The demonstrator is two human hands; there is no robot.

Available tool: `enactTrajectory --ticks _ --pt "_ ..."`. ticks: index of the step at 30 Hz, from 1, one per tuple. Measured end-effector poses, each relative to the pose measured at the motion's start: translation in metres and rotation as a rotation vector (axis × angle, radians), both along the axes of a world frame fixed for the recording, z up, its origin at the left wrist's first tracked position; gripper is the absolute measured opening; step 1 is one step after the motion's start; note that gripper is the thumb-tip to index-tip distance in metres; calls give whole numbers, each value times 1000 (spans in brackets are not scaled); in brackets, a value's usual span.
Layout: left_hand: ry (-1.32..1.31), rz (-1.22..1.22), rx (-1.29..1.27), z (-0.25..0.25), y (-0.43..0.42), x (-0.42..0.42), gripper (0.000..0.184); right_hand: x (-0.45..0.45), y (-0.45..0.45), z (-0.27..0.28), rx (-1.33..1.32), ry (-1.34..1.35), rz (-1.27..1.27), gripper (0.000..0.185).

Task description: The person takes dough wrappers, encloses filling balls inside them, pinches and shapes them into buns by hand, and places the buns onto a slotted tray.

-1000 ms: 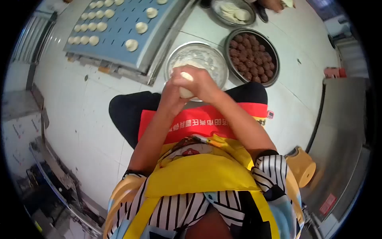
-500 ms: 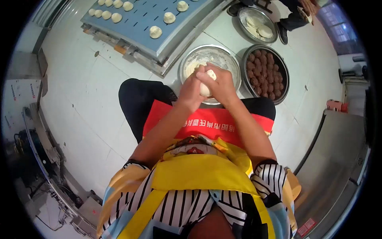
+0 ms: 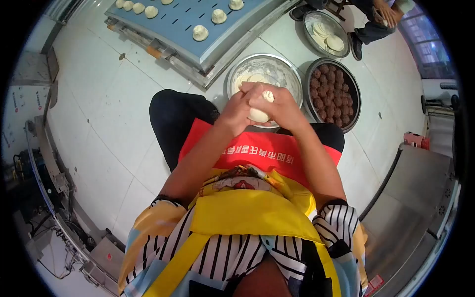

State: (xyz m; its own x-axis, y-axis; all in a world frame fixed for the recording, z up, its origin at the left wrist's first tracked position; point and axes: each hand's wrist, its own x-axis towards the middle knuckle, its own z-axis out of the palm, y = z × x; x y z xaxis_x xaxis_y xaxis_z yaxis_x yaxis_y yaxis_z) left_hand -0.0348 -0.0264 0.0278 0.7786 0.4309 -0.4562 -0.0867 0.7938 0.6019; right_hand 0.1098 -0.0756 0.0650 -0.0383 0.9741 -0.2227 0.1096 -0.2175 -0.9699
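Note:
A pale dough bun [image 3: 258, 116] is cupped between my two hands, above the near side of a metal bowl [image 3: 284, 74]. My left hand [image 3: 234, 113] wraps the bun's left side, its fingers overlapping those of the other hand. On the opposite side, my right hand [image 3: 283, 106] is closed round the bun, and a gathered dough tip pokes up between thumb and fingers. Flour coats the bowl's inside, and flat dough pieces [image 3: 256, 78] lie in it, partly behind my hands. To the right stands a basin [image 3: 357, 94] of dark brown filling balls [image 3: 330, 94].
Shaped buns [image 3: 200, 33] sit on a blue slotted surface [image 3: 173, 32] at the upper left. Farther back is a metal bowl [image 3: 308, 33] of dough rounds [image 3: 335, 43], near another person's hand [image 3: 386, 14] and shoes. Steel equipment [image 3: 401, 193] stands at the right.
The view has shifted slightly, so the surroundings sit a little lower and to the right. Both hands still grip the bun, with the fingers slightly rearranged around it.

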Motion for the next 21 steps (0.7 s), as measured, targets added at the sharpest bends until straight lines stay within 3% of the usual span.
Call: enactTrajectory --ticks 3,4,6,8,9,12,14,16,18,21 --pt "-94 446 -33 -16 -20 19 58 -4 8 -33 430 -416 -145 36" --pt "-61 464 -8 -12 -21 19 57 -4 7 -23 283 -264 -71 35" --pt "3 168 -1 -1 -7 2 57 -1 3 7 -18 39 74 33" --pt "65 -60 22 -1 6 -7 57 -2 2 -4 70 41 36 33" --pt "44 84 -1 -1 1 -2 57 -3 5 -10 123 41 20 34" --pt "-8 453 1 -16 -18 16 59 -9 11 -28 403 -335 -113 35" --pt "112 236 25 -4 -12 3 61 -10 5 -4 65 -79 -25 35" --pt "164 109 63 3 -6 1 63 -9 3 3 -55 63 -3 37" --pt "157 76 114 5 -5 1 62 -10 4 -7 40 94 -43 40" --pt "102 220 -38 -1 -5 7 56 -11 10 -31 153 -166 -117 47"
